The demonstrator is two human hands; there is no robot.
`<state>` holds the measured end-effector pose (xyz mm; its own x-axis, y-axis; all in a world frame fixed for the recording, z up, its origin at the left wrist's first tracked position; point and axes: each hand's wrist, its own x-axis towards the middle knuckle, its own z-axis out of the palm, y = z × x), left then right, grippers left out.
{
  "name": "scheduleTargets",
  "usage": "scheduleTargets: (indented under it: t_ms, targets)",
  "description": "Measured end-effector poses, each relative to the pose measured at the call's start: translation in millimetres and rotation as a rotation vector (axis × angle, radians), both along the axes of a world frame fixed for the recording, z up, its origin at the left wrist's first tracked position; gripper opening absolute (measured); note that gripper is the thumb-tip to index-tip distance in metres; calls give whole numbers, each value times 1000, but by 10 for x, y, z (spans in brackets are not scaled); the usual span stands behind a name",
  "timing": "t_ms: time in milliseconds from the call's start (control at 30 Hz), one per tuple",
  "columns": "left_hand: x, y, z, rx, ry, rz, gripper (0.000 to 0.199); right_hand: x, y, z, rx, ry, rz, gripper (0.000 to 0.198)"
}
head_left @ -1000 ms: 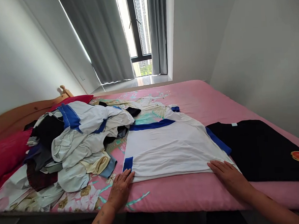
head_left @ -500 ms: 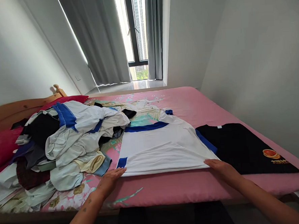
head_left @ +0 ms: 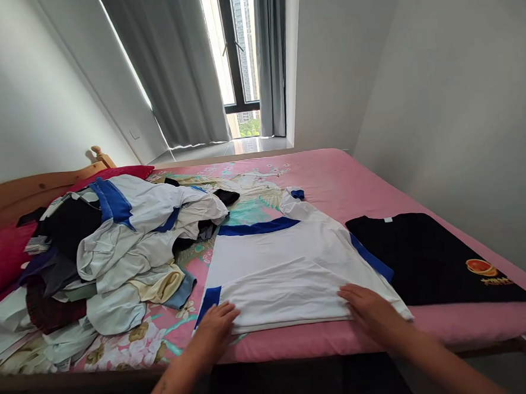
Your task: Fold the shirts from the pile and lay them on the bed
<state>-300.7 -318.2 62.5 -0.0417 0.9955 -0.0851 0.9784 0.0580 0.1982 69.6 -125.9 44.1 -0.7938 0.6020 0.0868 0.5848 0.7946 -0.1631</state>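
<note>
A white long-sleeved shirt with blue trim [head_left: 266, 256] lies spread on the bed, its near edge close to the front of the mattress. One sleeve is laid across its near part, in soft wrinkles. At the shirt's near left corner, beside the blue band, my left hand [head_left: 217, 326] rests with fingers stretched out over the cloth. My right hand [head_left: 368, 310] is on the near right part of the shirt, fingers extended and palm down. Neither hand grips the fabric. A black T-shirt [head_left: 427, 258] with an orange print lies flat just to the right.
A heap of mixed clothes [head_left: 128, 253] covers the left side of the bed, in front of red pillows [head_left: 3, 260] and a wooden headboard [head_left: 43, 183]. Pink bedding [head_left: 323, 163] shows beyond the shirt. Grey curtains [head_left: 179, 65] flank a window at the back.
The shirt's near edge has come closer to me, towards the mattress front. Both hands have moved inward from the corners, and their fingers now lie on top of the cloth.
</note>
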Motion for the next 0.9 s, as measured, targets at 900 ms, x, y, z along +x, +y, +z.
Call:
scheduleTargets:
  t_ms: [900]
  targets:
    - [-346,1430,-385,-52,-141,7,50,-1555,806,-178,-268,33,106,52]
